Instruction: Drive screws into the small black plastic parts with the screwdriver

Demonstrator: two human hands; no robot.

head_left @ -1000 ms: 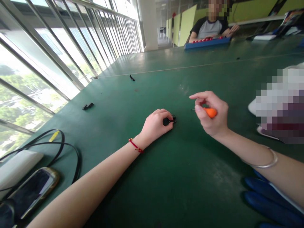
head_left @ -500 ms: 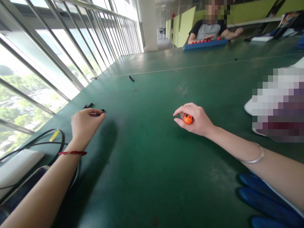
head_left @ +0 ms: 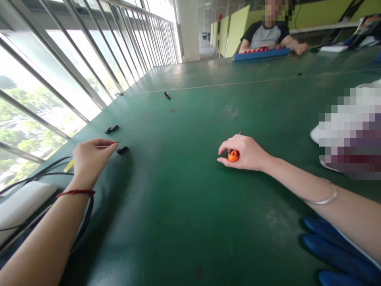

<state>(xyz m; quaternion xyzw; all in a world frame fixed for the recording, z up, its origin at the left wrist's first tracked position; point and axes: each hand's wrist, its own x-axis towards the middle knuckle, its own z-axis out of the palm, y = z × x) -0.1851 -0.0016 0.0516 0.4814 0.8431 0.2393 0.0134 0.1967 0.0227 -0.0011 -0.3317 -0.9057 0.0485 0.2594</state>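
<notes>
Orange-handled tool [head_left: 233, 155]: held in the curl of the right hand [head_left: 245, 150], rounded end towards the gap between thumb and forefinger, short dark shaft poking out just beyond the knuckles. Grasped inside the palm, thumb and forefinger tips apart; cannot tell which fingers bear the grip. At the left hand [head_left: 91, 159], thumb and forefinger pinched together around a thin bit [head_left: 118, 142], too small to identify.

Just beside the left fingertips, on the side facing the right hand, a small black part [head_left: 122, 150]; cannot tell whether touching them. First thing in the way between the two sets of fingers, then only green desk [head_left: 172, 190]. Near and beyond the left fingers, a second black part [head_left: 112, 129]; well beyond both hands, between their lines of reach, a black scrap [head_left: 167, 95].

Behind the left fingers, partly covered by the forearm with its red bracelet [head_left: 76, 192]: black cable [head_left: 87, 222], yellow tag [head_left: 68, 166], white box [head_left: 28, 200]. Farther out past those fingers, a metal railing [head_left: 171, 43].

Well to the outer side of the right fingers, a blurred pale bundle [head_left: 333, 127]. Behind them, under the forearm with the silver bangle [head_left: 335, 195], a blue glove-like thing [head_left: 333, 248]. Far beyond the right fingers, a blue tray [head_left: 262, 56] with red pieces, and a seated co-worker [head_left: 269, 35] behind.
</notes>
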